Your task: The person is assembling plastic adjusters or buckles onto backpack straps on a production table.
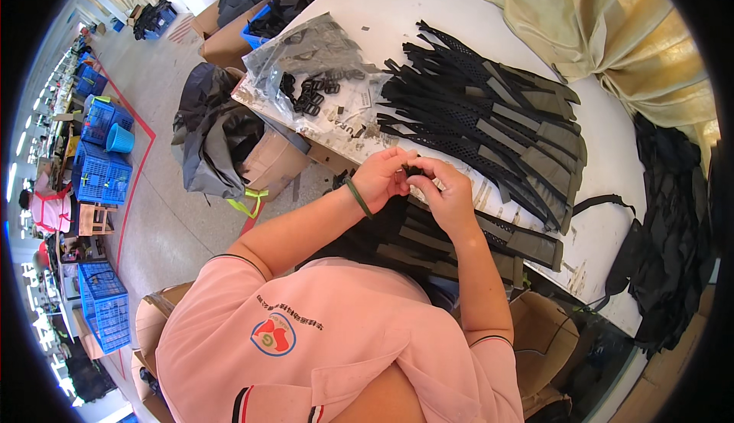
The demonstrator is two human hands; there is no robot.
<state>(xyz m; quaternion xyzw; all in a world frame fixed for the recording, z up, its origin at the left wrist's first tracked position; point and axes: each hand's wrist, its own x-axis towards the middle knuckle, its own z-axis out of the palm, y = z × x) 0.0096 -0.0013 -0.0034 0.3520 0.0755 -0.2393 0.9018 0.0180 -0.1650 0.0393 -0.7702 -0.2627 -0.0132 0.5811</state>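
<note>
- The left hand (380,178) and the right hand (443,190) meet at the near edge of the white tabletop (612,155), fingertips pinched together on a small black buckle (414,170) that sits between them; both hands are closed narrowly on it, and most of the piece is hidden by the fingers.
- A green band (358,197) circles the left wrist.
- Just under the hands, strap pieces (459,239) of black mesh and olive webbing lie across the lap and over the tabletop's edge; whether the pinched piece already sits on one of these straps cannot be told.
- A fanned stack of matching mesh-and-webbing straps (497,117) covers the tabletop beyond the hands, near but not touching them.
- To the left of that stack, a clear plastic bag (306,52) lies open with loose black buckles (310,94) spilled at its mouth, close to the left hand.
- Judgement: for fine work like this, keeping the piece pinched close to the fingertips and square to the webbing end should stop it twisting; resting the wrists against the tabletop edge would steady the grip.
- Judgement: the strap on the lap could slide off the edge, so keeping its weight supported seems wise.
</note>
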